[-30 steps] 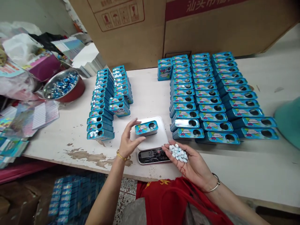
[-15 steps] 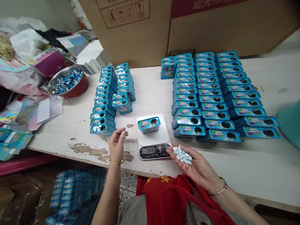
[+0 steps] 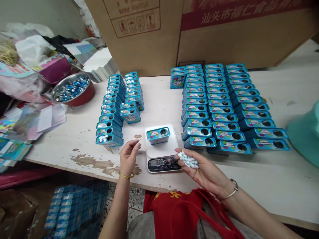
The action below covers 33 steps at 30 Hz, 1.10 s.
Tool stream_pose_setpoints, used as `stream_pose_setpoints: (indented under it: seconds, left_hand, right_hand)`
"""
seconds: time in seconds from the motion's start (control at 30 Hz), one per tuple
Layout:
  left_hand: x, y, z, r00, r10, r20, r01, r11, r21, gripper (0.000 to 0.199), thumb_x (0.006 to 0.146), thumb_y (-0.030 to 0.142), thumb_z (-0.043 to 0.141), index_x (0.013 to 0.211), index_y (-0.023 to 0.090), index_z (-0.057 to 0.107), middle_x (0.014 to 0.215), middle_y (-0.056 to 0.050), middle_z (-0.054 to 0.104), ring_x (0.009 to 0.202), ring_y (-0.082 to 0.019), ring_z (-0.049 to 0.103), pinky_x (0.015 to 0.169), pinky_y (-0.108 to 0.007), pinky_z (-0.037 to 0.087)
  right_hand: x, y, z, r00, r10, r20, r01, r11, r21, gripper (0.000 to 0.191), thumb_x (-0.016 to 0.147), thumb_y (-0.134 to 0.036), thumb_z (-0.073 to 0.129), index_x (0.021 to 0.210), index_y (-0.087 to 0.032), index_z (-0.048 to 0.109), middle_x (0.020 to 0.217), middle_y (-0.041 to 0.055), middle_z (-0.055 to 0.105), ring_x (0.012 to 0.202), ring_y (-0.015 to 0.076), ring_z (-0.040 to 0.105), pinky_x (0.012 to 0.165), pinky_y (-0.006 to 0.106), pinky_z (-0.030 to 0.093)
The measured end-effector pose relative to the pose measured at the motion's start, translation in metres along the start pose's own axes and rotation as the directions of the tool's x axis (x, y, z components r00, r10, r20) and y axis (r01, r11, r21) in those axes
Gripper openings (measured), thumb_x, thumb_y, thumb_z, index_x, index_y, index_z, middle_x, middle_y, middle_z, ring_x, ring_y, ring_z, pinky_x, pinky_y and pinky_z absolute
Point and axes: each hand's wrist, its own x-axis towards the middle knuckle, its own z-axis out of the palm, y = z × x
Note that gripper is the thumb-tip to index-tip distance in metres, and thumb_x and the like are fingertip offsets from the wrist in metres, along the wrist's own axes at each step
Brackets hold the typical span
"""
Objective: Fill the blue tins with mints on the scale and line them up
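A white kitchen scale (image 3: 162,151) stands in front of me, with one blue candy tin (image 3: 158,135) upright on its plate. White candies show through the round opening in the tin's top. My right hand (image 3: 199,166), palm up and cupped at the scale's front right corner, holds a pile of small white candies (image 3: 188,160). To the left of the scale my left hand (image 3: 129,156) hovers with loosely curled fingers, the thumb near the index finger. Nothing shows in it. Digits are lit on the scale's display (image 3: 157,162).
Rows of blue tins (image 3: 198,122) stand on the right of the table. Two shorter rows (image 3: 109,124) on the left have loose white candies on some tops. A metal bowl (image 3: 86,93) of blue wrapped pieces sits at far left. Large cardboard boxes (image 3: 149,49) block the back.
My right hand has tilted and moved slightly left, closer over the scale's corner, with the candies. My left hand has shifted a little right toward the scale. The camera view has tipped slightly upward.
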Motion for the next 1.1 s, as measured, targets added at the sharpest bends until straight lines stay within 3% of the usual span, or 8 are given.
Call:
stream_pose_setpoints:
  seconds: [0.13,0.23,0.63,0.77,0.93,1.1]
  left_hand:
    - [0.001,0.002,-0.001,1.000,0.013,-0.015,-0.013,1.000,-0.004,0.024,0.076,0.036,0.066,0.091,0.017,0.065,0.084,-0.004,0.064,0.075,-0.012,0.060,0.073,-0.025,0.051]
    - [0.002,0.000,-0.005,1.000,0.003,-0.024,-0.003,1.000,0.004,0.025,0.076,0.037,0.066,0.092,0.017,0.065,0.083,-0.003,0.064,0.074,-0.012,0.060,0.072,-0.024,0.050]
    - [0.002,-0.013,-0.011,0.996,-0.063,-0.061,0.065,0.997,0.031,0.028,0.075,0.039,0.066,0.092,0.017,0.066,0.081,-0.003,0.065,0.073,-0.013,0.060,0.071,-0.025,0.050]
    - [0.001,-0.018,-0.012,0.994,-0.081,-0.075,0.082,0.996,0.016,0.028,0.075,0.039,0.066,0.092,0.017,0.066,0.081,-0.004,0.066,0.073,-0.013,0.061,0.070,-0.025,0.050]
    - [-0.001,-0.023,-0.014,0.991,-0.099,-0.090,0.099,0.995,-0.010,0.028,0.075,0.039,0.066,0.093,0.017,0.066,0.079,-0.003,0.065,0.071,-0.013,0.060,0.069,-0.024,0.049]
    - [-0.003,-0.023,-0.015,0.988,-0.104,-0.117,0.100,0.994,-0.040,0.027,0.075,0.038,0.067,0.092,0.017,0.066,0.077,-0.002,0.064,0.069,-0.011,0.060,0.067,-0.023,0.048]
  right_hand:
    - [0.011,-0.028,0.034,0.985,-0.107,0.132,0.130,0.975,-0.179,0.017,0.079,-0.022,0.063,0.091,-0.012,0.070,0.076,0.0063,0.067,0.059,0.0074,0.059,0.055,0.015,0.051]
    - [0.020,-0.043,0.051,0.978,-0.115,0.172,0.166,0.932,-0.321,0.019,0.079,-0.023,0.062,0.091,-0.011,0.070,0.074,0.0072,0.067,0.059,0.0081,0.057,0.052,0.016,0.049]
    - [0.024,-0.050,0.063,0.983,-0.124,0.137,0.175,0.860,-0.480,0.018,0.075,-0.027,0.067,0.086,-0.014,0.070,0.069,0.0041,0.062,0.057,0.0074,0.050,0.045,0.016,0.040]
    - [0.022,-0.052,0.059,0.978,-0.105,0.179,0.175,0.881,-0.439,0.018,0.078,-0.028,0.063,0.084,-0.012,0.069,0.070,0.0029,0.060,0.051,0.0048,0.045,0.042,0.016,0.035]
    - [0.012,-0.053,0.038,0.981,-0.063,0.181,0.119,0.940,-0.320,0.016,0.080,-0.027,0.060,0.084,-0.013,0.068,0.071,0.0014,0.057,0.046,0.0028,0.038,0.039,0.015,0.032]
    - [-0.009,-0.043,0.012,0.998,-0.041,0.043,0.048,0.983,-0.179,0.014,0.079,-0.026,0.060,0.081,-0.015,0.067,0.068,0.0008,0.054,0.045,0.0032,0.036,0.041,0.015,0.037]
